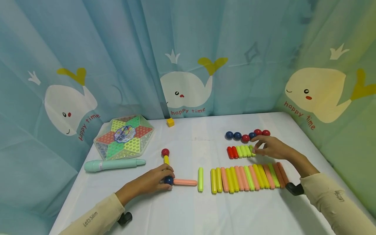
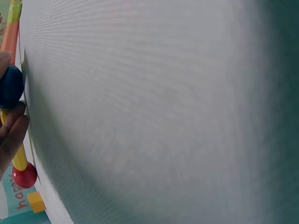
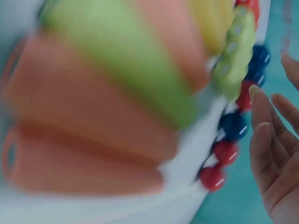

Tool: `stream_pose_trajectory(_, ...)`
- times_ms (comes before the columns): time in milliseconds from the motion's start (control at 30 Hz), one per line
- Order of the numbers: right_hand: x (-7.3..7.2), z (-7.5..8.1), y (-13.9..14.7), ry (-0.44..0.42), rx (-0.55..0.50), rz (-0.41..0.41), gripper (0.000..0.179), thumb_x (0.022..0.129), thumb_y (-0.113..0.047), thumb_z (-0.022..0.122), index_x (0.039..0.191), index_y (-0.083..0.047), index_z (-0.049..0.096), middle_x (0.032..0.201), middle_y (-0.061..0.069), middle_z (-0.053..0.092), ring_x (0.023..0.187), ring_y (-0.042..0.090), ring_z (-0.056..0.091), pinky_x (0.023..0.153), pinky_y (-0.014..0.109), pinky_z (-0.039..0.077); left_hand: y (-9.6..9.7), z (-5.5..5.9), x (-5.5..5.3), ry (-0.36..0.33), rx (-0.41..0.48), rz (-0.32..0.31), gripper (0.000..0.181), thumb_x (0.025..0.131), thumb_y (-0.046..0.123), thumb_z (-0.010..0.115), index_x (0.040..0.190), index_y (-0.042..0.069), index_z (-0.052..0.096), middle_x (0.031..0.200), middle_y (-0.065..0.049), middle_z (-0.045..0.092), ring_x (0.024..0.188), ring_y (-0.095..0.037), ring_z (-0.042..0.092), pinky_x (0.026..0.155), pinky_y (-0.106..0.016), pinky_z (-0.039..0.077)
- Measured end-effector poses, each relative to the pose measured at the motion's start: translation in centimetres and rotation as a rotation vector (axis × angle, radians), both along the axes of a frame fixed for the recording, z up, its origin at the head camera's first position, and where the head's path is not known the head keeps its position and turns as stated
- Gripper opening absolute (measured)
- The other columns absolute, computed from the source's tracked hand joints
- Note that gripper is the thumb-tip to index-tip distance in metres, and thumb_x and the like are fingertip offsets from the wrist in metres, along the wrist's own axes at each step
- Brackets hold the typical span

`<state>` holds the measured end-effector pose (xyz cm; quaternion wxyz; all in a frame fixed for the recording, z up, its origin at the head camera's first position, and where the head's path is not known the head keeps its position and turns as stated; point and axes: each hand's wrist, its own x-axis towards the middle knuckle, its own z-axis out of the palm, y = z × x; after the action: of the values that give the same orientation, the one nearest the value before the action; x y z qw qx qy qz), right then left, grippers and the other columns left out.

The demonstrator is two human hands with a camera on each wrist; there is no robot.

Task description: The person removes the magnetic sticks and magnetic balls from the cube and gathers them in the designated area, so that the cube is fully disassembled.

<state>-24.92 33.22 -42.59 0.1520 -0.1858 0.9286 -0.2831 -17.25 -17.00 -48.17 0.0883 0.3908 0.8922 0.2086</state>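
Observation:
My left hand (image 1: 151, 181) grips a dark blue ball (image 1: 168, 180) low over the white table. A salmon stick (image 1: 185, 182) points right from that ball, while a yellow stick (image 1: 166, 160) runs away from it to a red ball (image 1: 165, 152); fingers cover part of the yellow one. In the left wrist view the thumb and fingers lie around the blue ball (image 2: 10, 87). My right hand (image 1: 272, 148) hovers beside short light-green sticks (image 1: 244, 151) and a row of red and blue balls (image 1: 245, 138). Its fingers are loosely bent, with nothing between them in the right wrist view.
A row of long yellow, salmon and green sticks (image 1: 236, 179) lies at front right, one green stick (image 1: 200, 179) apart from it. Two short red sticks (image 1: 232, 152) are behind. At left are a star-patterned board game (image 1: 139, 145) and mint microphone-shaped object (image 1: 117, 164); a yellow cube (image 1: 170, 122) sits at the back.

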Motion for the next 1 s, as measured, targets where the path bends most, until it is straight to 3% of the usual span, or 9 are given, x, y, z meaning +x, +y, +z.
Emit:
stream_pose_trajectory(133,0.5,1.0,-3.7,0.052,-0.004,0.063,0.043,0.094,-0.025,0.071,0.129,-0.001,0.061,0.107,0.009,0.070,0.084,0.018,0.063,0.074,0.027,0.056,-0.1,0.1,0.0,-0.033,0.009,0.028,0.031,0.092,0.032,0.073,0.120,0.019,0.065,0.131,0.001,0.053,0.120,-0.012,0.058,0.101,-0.031,0.051)
stream_pose_trajectory(267,1.1,1.5,-8.7,0.057,0.006,0.152,0.038,0.095,-0.024,0.071,0.126,-0.004,0.064,0.103,0.003,0.071,0.081,0.014,0.064,0.075,0.025,0.056,-0.2,0.3,-0.1,-0.050,0.009,0.042,0.031,0.092,0.032,0.074,0.119,0.019,0.066,0.131,0.002,0.054,0.119,-0.011,0.058,0.101,-0.031,0.051)
stream_pose_trajectory(600,1.8,0.6,-21.7,-0.005,0.047,0.423,0.029,0.096,-0.028,0.069,0.119,-0.010,0.067,0.101,-0.003,0.071,0.082,0.009,0.063,0.077,0.025,0.054,-0.8,0.7,-1.2,-0.040,-0.047,0.060,0.033,0.093,0.032,0.073,0.122,0.018,0.066,0.136,-0.003,0.053,0.125,-0.018,0.057,0.105,-0.036,0.049)
stream_pose_trajectory(833,2.4,-1.1,-26.6,-0.056,0.161,0.457,0.031,0.088,-0.032,0.079,0.113,-0.017,0.068,0.091,-0.008,0.070,0.078,0.007,0.059,0.071,0.024,0.050,-1.0,0.8,-1.7,-0.047,0.013,0.058,0.036,0.091,0.026,0.076,0.121,0.009,0.066,0.135,-0.009,0.054,0.122,-0.023,0.059,0.103,-0.040,0.049)
stream_pose_trajectory(1000,3.0,-2.1,-28.4,-0.030,0.244,0.497,0.029,0.083,-0.036,0.083,0.104,-0.022,0.069,0.078,-0.013,0.065,0.072,0.004,0.054,0.064,0.020,0.044,-1.3,0.7,-1.7,-0.065,0.018,0.075,0.034,0.090,0.025,0.077,0.119,0.009,0.067,0.136,-0.008,0.053,0.122,-0.022,0.059,0.104,-0.039,0.049)
